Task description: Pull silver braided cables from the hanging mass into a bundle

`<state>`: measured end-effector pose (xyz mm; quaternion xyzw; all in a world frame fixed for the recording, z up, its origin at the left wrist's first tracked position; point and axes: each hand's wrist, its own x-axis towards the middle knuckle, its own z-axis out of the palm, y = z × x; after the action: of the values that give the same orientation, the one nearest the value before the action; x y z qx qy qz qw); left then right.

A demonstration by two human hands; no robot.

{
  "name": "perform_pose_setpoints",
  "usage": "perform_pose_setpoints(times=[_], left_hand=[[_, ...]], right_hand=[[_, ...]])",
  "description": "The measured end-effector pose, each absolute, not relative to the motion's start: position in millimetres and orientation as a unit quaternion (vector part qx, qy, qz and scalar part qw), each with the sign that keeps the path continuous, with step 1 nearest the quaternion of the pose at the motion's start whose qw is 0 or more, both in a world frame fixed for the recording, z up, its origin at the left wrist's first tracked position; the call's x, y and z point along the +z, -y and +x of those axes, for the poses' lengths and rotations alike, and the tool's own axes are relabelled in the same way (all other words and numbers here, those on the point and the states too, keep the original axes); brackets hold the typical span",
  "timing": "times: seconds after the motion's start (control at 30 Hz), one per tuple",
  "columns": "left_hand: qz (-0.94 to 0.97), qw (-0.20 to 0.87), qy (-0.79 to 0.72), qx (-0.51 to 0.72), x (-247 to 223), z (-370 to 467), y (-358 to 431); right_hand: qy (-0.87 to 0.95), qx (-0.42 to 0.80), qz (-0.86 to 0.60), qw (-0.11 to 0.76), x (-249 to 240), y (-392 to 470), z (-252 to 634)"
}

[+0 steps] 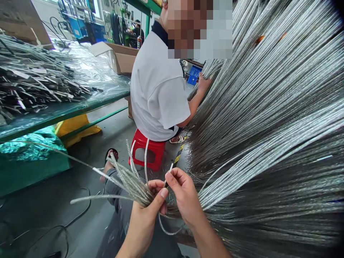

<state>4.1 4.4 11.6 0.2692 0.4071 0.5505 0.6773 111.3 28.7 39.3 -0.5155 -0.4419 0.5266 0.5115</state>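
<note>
Head view, seated worker, both hands low centre in front of the knees. Left hand (150, 204): grip closed tight around a small bundle of silver cables (129, 181), thumb pressed across the top; the loose cable ends fan out up and to the left, several with short white tips. Right hand (184, 195): thumb and forefinger pinched shut on a single cable end (170, 170), its white tip pointing up just beside the bundle; other fingers curled. One cable loops down below the two hands.

Large mass of silver cables (268, 118) fills the right half of the view, strands running diagonally down toward the hands; the held pieces appear to come from its lower edge.

Ahead: a co-worker in a white shirt (158, 89) sits on a red stool (146, 152), one hand (202, 84) at the big cable mass. Left: green bench (67, 114) under clear plastic sheeting, carrying a pile of metal parts (34, 86). Cardboard box (120, 57) behind it. Concrete floor, dark cords lying at lower left
</note>
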Motion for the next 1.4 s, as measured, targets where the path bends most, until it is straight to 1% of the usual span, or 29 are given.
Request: perform_pose_setpoints(times=[0.1,0.2,0.4,0.5,0.63,0.73,0.8,0.97,1.03,1.13,1.2,1.3,1.4], left_hand=[[0.27,0.667,-0.411,0.559,10.7,4.9,-4.7],[0.278,0.662,-0.411,0.562,11.1,3.5,-4.6],[0.275,0.693,-0.388,0.542,13.0,-0.9,-3.3],[0.268,0.703,-0.38,0.538,14.2,0.1,-3.6],[0.281,0.681,-0.389,0.553,13.5,2.7,-5.2],[0.291,0.666,-0.396,0.561,12.4,3.1,-5.9],[0.285,0.676,-0.392,0.556,13.2,2.1,-6.0],[0.224,0.746,-0.354,0.518,20.7,-2.2,-5.4],[0.213,0.761,-0.342,0.509,22.8,-3.1,-4.6],[0.188,0.767,-0.334,0.514,22.9,-3.0,-2.8],[0.169,0.764,-0.336,0.525,22.0,-2.6,-1.8],[0.166,0.75,-0.345,0.54,21.8,-1.9,-1.5],[0.199,0.722,-0.366,0.553,22.4,-1.4,-2.2]], right_hand=[[0.51,0.44,-0.527,0.517,41.8,-27.4,112.3],[0.564,0.388,-0.514,0.517,46.2,-24.9,114.4],[0.617,0.417,-0.472,0.472,55.2,-25.3,124.0],[0.641,0.404,-0.467,0.457,58.5,-26.2,126.0],[0.656,0.342,-0.487,0.464,58.7,-23.6,122.7],[0.637,0.328,-0.501,0.485,55.9,-22.3,120.8],[0.629,0.34,-0.496,0.492,54.1,-23.6,122.2],[0.628,0.411,-0.449,0.485,47.2,-29.5,128.6],[0.58,0.485,-0.425,0.498,41.3,-29.8,126.8],[0.446,0.631,-0.364,0.52,31.5,-28.2,119.0],[0.371,0.693,-0.337,0.518,27.6,-27.5,113.5],[0.334,0.72,-0.339,0.505,28.5,-27.8,108.8],[0.353,0.691,-0.37,0.51,35.7,-27.4,107.6]])
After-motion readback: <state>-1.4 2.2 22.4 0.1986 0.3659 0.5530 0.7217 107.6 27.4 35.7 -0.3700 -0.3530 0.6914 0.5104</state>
